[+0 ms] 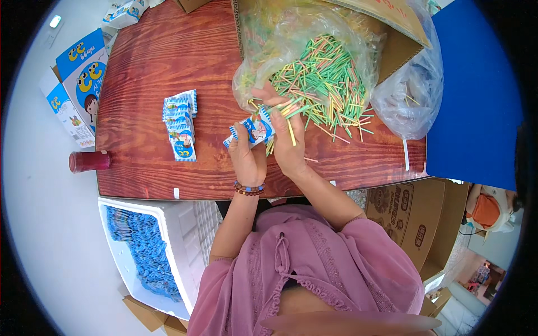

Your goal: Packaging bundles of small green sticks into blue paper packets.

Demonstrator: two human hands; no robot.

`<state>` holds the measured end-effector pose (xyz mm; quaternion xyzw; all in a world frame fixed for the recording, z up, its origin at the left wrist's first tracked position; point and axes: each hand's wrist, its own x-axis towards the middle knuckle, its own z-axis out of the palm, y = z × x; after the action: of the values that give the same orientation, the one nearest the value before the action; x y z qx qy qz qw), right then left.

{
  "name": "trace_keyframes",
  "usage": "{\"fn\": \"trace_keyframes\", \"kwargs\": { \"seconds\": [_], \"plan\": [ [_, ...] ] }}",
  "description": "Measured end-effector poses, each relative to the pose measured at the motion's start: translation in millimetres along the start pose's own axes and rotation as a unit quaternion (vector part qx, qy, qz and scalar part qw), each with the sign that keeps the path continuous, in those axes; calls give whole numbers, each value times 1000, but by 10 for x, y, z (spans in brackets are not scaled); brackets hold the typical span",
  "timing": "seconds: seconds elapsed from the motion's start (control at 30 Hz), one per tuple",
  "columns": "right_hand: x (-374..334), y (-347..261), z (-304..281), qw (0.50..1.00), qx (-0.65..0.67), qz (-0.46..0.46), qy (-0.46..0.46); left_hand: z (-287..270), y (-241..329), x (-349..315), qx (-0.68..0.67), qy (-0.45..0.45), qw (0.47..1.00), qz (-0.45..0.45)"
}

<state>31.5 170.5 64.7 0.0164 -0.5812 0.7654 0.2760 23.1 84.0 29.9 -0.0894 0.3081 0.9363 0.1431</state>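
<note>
My left hand [248, 161] pinches a small blue-and-white packet [258, 128] by its lower left side, above the wooden table. Close beside it, my right hand [290, 147] grips a few thin coloured sticks [292, 131], yellow and green, that poke out past the fingers; its fingertips are at the packet's right edge. Just beyond both hands, a heap of green, yellow and pink sticks [330, 78] spills from a clear plastic bag [252, 84]. Left of my hands lies an overlapping row of similar packets [181, 134].
An open cardboard box [400, 64] stands behind the heap. A white foam box [174, 246] with many blue packets sits below the table's left front edge. A dark red jar [91, 161] and printed blue carton [84, 84] are at left; a blue panel [471, 95] rises at right.
</note>
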Motion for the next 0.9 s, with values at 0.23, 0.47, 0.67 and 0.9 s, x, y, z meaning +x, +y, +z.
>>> {"fn": "trace_keyframes", "kwargs": {
  "seconds": [0.23,0.47,0.67,0.9],
  "plan": [
    [35,-19,-62,997,27,36,-63,-203,-54,86,-28,-49,998,-18],
    [60,-59,4,991,26,37,-126,-205,35,72,-85,-55,994,-45],
    [108,-30,24,984,21,70,-162,-185,67,89,-142,-74,985,-68],
    [179,-153,37,976,-163,21,-142,-85,-11,261,-199,-66,975,-81]
  ]
}}
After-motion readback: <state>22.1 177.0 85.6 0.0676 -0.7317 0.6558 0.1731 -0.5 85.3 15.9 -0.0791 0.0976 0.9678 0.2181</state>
